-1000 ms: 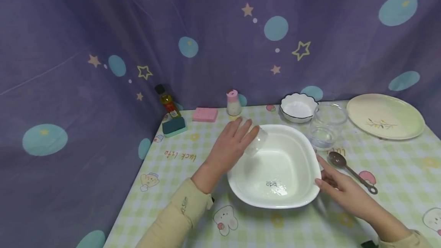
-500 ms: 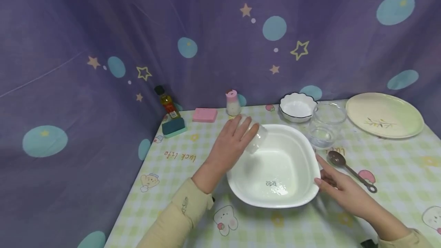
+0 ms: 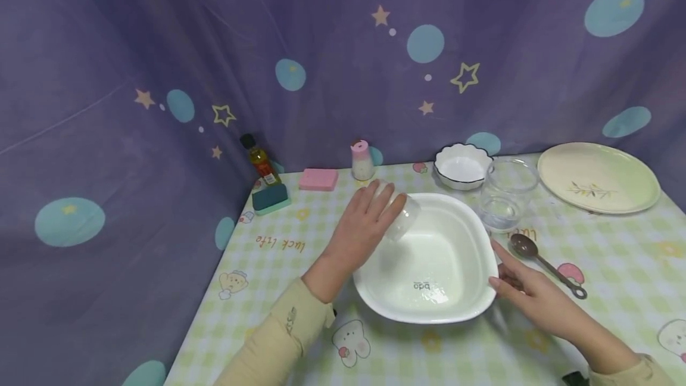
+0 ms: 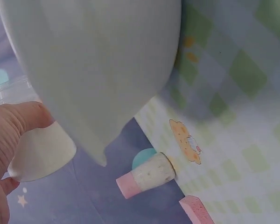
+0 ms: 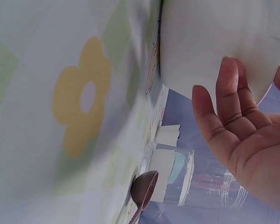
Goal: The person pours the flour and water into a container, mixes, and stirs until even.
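Observation:
Over the left rear rim of a white basin [image 3: 429, 261], my left hand [image 3: 361, 225] grips a clear cup [image 3: 405, 220] that is tilted toward the basin. The left wrist view shows the thumb and a fingertip on the cup [image 4: 44, 154], beside the basin's outer wall [image 4: 98, 70]. My right hand [image 3: 527, 293] holds the basin's right rim, thumb at the top edge. In the right wrist view its fingers [image 5: 228, 88] lie against the basin's outer wall [image 5: 214, 37]. Light glints on the basin floor near printed letters; whether liquid is leaving the cup cannot be made out.
Right of the basin stand a clear jar [image 3: 501, 210] with liquid, a brown spoon [image 3: 546, 264], a scalloped white bowl [image 3: 463, 167] and an oval plate [image 3: 600, 177]. Behind and left are a pink-topped shaker [image 3: 362, 161], pink sponge [image 3: 318, 179], green sponge [image 3: 271, 198] and oil bottle [image 3: 261, 159].
My left hand has shifted very slightly to the right with the cup. The right hand and the basin have stayed in place.

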Available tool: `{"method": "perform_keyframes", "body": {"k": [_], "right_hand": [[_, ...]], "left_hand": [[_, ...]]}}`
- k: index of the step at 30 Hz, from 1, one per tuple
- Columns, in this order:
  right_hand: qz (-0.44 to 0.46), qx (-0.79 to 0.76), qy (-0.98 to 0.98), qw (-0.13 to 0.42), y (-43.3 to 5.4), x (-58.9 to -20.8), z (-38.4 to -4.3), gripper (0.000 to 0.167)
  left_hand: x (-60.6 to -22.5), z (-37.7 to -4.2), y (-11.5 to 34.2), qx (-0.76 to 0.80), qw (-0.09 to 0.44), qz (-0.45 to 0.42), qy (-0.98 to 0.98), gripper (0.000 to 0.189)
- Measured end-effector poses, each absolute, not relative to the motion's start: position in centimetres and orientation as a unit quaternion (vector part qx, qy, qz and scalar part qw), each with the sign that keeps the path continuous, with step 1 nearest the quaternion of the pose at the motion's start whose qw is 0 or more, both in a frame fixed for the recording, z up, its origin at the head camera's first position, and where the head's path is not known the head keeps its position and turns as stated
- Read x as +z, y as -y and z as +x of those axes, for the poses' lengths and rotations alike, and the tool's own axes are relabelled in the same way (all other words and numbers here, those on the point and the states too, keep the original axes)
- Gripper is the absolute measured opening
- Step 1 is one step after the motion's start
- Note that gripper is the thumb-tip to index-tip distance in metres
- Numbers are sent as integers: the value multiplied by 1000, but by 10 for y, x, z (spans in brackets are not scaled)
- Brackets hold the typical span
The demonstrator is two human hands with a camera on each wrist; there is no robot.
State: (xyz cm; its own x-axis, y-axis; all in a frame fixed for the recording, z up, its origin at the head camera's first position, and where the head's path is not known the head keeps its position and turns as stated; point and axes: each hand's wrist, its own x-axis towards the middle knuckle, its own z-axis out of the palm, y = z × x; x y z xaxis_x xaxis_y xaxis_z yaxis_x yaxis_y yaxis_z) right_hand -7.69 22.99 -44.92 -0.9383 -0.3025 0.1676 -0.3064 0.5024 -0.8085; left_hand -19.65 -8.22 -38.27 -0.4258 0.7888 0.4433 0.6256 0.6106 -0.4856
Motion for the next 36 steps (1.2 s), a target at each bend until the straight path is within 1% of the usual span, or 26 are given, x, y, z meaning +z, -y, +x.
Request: {"method": "perform_keyframes", "body": {"k": [8,13,21,33,36], "right_hand": [[175,463,869,4,-229,-448,-78,67],[179,466,866,0,-229,-449,-79,68],[172,457,873,-8,-230,-447,-78,68],[167,465,869,-11,-230,-447,-78,68],[169,471,865,-15,-230,-447,-79,68]], "left_hand": [[-378,-202,84,99,367,-422,823,45],[-375,-204,87,93,381,-423,817,55],[-377,-201,84,107,352,-426,827,44],[-382,-197,82,118,342,-433,826,47],[-384,-196,83,129,329,-438,827,49]]}}
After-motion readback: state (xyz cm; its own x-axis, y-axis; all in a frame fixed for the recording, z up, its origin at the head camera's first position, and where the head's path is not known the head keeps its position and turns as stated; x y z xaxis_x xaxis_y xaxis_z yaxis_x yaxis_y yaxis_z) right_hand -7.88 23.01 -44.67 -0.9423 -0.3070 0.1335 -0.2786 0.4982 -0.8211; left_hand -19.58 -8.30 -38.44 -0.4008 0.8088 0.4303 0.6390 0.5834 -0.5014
